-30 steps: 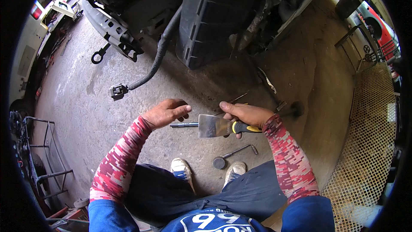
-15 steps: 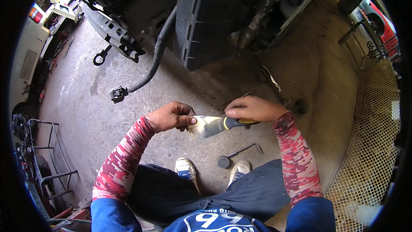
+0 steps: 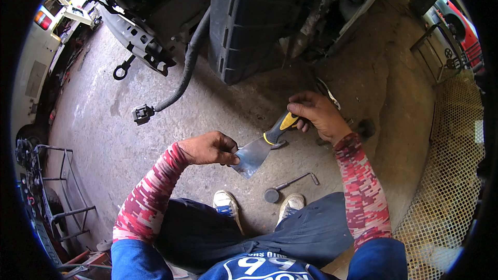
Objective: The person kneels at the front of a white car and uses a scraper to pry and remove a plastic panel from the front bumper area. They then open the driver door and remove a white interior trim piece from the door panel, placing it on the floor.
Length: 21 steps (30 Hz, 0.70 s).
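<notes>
A putty knife slants forward and rightward, its blade pinched in the left hand, its yellow-and-black handle held by the right hand.

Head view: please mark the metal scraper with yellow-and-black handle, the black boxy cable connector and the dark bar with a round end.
Scraper (image 3: 259,151): head view, on the blade.
Connector (image 3: 141,114): head view, on its housing.
Bar (image 3: 272,195): head view, on its round end.

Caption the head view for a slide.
Left hand pinches the scraper blade while the right hand holds its yellow-and-black handle above a concrete floor.
</notes>
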Tool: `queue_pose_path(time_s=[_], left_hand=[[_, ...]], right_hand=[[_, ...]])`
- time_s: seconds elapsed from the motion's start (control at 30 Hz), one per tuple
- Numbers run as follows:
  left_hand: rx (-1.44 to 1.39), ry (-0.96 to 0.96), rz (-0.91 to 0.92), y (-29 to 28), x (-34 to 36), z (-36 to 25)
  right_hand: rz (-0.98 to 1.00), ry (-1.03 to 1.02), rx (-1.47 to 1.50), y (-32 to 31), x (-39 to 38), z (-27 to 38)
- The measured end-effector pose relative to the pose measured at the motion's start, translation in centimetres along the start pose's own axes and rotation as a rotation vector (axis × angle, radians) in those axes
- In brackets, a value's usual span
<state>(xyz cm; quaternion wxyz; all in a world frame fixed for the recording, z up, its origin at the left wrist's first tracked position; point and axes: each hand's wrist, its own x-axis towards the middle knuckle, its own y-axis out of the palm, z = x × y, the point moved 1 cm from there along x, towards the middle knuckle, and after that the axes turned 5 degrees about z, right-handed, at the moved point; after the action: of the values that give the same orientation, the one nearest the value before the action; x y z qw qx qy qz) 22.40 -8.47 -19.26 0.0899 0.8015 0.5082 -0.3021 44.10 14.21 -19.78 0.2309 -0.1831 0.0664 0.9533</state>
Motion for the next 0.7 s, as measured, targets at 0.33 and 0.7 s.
queue_pose_path(time_s=[0.33, 0.7], left_hand=[[0.007, 0.006, 0.114, 0.3, -0.3, -0.6], [0.011, 0.044, 0.116, 0.5, -0.2, -0.8]], right_hand=[[-0.046, -0.019, -0.129, 1.4, -0.3, 1.1], [-0.061, -0.008, -0.215, 1.6, -0.4, 1.2]])
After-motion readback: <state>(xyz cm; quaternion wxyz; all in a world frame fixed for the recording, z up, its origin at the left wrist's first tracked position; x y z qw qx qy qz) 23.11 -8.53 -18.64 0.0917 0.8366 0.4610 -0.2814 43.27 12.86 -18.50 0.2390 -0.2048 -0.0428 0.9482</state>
